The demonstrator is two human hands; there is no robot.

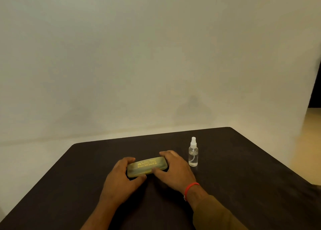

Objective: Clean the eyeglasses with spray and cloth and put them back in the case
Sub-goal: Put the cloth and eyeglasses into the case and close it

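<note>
Closed yellow-green case (147,166) lies flat mid dark table (243,160), left hand (121,175) curled round its left end, right hand (173,169) gripping right end, thumb on front edge; clear spray bottle (193,153) upright just right of it
</note>
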